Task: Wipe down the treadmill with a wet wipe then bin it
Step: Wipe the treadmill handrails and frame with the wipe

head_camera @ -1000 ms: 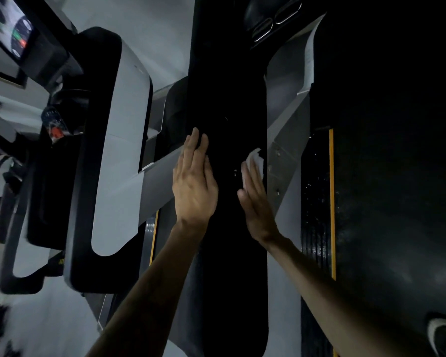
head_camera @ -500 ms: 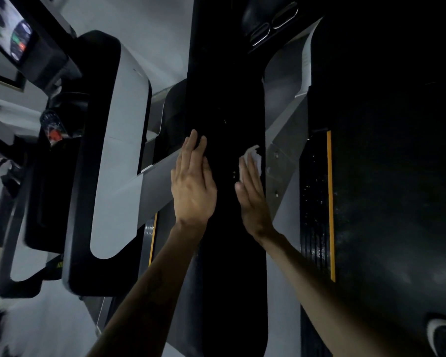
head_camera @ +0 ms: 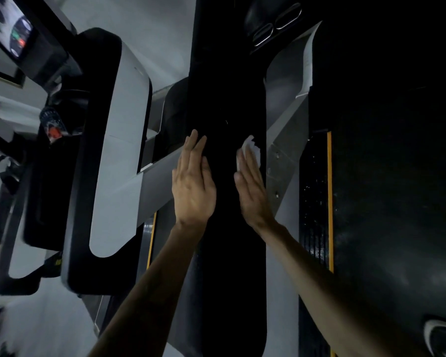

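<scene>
A long black handrail of the treadmill runs up the middle of the view. My left hand lies flat against its left side, fingers straight and together. My right hand presses a crumpled white wet wipe against the rail's right side with straight fingers; the wipe sticks out past the fingertips. The dark treadmill belt fills the right, with a yellow stripe along its edge.
A grey slanted upright stands just right of the rail. On the left a neighbouring treadmill shows a white and black handlebar frame and a lit console screen. A shoe tip is at the lower right.
Both hands have stayed on the rail, hardly shifting. The view has drifted slightly, and the wipe shows a little more beyond the right fingertips.
</scene>
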{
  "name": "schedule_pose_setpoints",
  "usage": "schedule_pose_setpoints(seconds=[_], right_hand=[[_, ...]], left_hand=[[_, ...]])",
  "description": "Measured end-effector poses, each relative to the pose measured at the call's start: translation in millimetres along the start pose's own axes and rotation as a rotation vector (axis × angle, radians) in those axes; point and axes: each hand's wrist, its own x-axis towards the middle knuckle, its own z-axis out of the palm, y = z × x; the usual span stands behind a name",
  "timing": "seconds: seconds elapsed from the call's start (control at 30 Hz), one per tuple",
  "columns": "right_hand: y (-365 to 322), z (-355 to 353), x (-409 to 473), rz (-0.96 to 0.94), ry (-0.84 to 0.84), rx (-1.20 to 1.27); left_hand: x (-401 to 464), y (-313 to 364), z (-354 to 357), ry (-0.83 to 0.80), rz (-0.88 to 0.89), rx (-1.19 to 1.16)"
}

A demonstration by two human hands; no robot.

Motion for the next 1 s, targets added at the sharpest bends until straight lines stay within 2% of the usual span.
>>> schedule_pose_setpoints(seconds=[0.13,0.3,0.43,0.57,0.73,0.83,0.9,1.0], right_hand=[[-28,12,42,0.052,-0.012,0.01],[-19,11,-2,-0.202,-0.067,-0.047],[-6,3,-1,-0.129,-0.054,-0.054],[-39,11,43,-0.032,-0.081,-0.031],[-27,-1,1,-0.262,-0.158,-0.035],[-19,-5,-26,-0.22,-0.155,-0.05],[-24,-3,-19,-0.214,-0.155,-0.052],[-27,-1,15,-0.351,-0.14,-0.122]], left_hand=[[0,-1,2,-0.003,0.0,0.006],[0,-3,0,-0.006,-0.006,-0.022],[1,-2,0,-0.01,0.0,-0.035],[1,-1,0,-0.009,-0.017,-0.034],[0,-3,0,-0.022,-0.021,-0.066],[1,-5,-1,-0.026,-0.02,-0.097],[2,-5,0,-0.029,-0.029,-0.114],[3,-5,0,-0.02,-0.035,-0.117]])
